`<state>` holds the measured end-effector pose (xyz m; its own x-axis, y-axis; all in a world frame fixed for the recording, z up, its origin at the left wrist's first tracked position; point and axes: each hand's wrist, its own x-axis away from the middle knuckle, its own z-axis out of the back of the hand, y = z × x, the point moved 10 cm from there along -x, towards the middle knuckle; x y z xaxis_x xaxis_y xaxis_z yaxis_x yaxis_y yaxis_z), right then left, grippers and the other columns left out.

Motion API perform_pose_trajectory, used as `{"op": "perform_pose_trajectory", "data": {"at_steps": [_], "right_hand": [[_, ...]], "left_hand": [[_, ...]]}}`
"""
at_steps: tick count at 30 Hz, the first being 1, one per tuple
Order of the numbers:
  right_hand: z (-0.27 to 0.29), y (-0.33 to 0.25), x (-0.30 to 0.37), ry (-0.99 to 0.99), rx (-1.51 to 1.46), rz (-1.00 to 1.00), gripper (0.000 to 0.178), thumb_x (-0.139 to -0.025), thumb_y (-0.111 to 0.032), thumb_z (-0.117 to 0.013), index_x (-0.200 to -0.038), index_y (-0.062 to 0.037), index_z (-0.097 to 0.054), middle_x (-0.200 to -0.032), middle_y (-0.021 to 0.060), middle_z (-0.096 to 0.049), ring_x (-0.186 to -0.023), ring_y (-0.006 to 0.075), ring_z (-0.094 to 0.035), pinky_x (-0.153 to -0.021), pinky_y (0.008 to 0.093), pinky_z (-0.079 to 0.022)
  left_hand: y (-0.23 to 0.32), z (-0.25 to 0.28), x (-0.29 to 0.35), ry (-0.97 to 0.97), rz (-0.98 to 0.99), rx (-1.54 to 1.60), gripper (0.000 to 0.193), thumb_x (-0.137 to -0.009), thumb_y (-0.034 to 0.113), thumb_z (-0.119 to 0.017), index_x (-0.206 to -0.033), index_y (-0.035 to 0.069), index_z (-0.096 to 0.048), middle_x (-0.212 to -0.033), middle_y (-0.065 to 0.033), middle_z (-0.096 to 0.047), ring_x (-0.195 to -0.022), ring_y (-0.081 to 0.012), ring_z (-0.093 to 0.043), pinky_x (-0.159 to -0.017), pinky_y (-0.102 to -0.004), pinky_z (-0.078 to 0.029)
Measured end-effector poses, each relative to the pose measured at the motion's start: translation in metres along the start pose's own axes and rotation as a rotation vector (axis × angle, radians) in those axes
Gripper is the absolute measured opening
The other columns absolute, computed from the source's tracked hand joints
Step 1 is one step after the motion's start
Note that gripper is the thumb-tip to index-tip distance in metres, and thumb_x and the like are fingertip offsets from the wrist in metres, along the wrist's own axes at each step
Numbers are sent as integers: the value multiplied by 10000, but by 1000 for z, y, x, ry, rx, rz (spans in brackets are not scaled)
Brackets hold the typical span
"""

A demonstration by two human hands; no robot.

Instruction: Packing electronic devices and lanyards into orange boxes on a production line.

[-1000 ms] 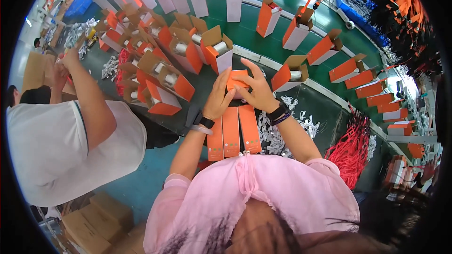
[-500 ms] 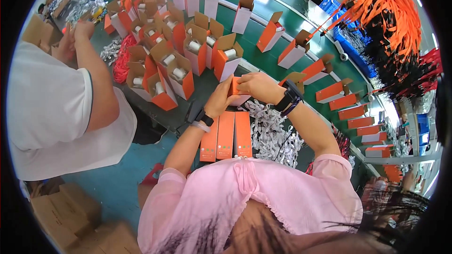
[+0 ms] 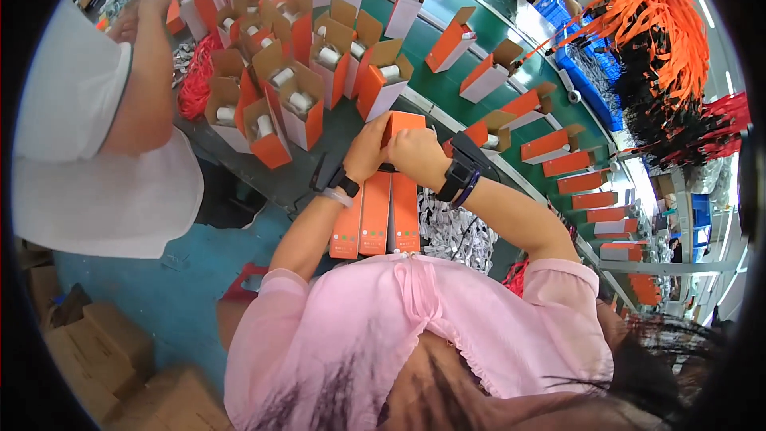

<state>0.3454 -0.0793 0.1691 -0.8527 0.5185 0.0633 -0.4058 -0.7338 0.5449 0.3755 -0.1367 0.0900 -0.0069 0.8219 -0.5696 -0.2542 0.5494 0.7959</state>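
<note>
Both of my hands are closed on an orange cardboard box [image 3: 405,121], held over the near edge of the dark table. My left hand [image 3: 365,149] grips its left side. My right hand [image 3: 418,158] has its fingers curled against the near side, and its fingertips are partly hidden. Just below my hands, three shut orange boxes [image 3: 375,211] lie side by side. To their right is a heap of white coiled cords [image 3: 456,233]. Beyond my left hand stand several open orange-and-white boxes [image 3: 306,129] with white cylinders [image 3: 301,101] inside.
A green conveyor [image 3: 447,89] curves past on the far side and right, carrying a row of open boxes [image 3: 488,72]. Orange and black straps [image 3: 658,48] hang at the right. A co-worker in a white shirt [image 3: 68,104] stands left, near red cords [image 3: 198,84]. Cartons [image 3: 104,351] sit lower left.
The held box has turned, so an orange face now shows above my fingers. My right hand has moved down and left across its near side. The view has shifted slightly.
</note>
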Motion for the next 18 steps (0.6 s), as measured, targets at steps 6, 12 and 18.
{"op": "perform_pose_trajectory", "data": {"at_steps": [6,12,18], "right_hand": [[-1,-17,44,255,176,-88,490,-806,-97,-545,-1216,170,-519,-1168,312,-576,-1134,399,-564,-962,437,-467],[14,0,64,446,-207,-204,529,-783,-13,-559,-1303,65,-502,-1273,239,-571,-1161,376,-561,-983,447,-453],[62,41,130,704,-646,-405,425,-795,84,-550,-1208,-10,-589,-1201,164,-622,-1069,353,-595,-908,421,-469]], "left_hand": [[6,1,7,95,-39,81,675,-808,130,-726,-1396,36,-409,-1321,-202,-528,-1244,-389,-481,-1045,-424,-408],[-15,-11,10,67,39,160,716,-773,154,-769,-1390,34,-427,-1344,-190,-517,-1246,-378,-471,-1060,-423,-384],[76,64,12,269,-69,-136,744,-726,215,-822,-1358,46,-468,-1247,-170,-555,-1172,-367,-501,-1009,-437,-399]]}}
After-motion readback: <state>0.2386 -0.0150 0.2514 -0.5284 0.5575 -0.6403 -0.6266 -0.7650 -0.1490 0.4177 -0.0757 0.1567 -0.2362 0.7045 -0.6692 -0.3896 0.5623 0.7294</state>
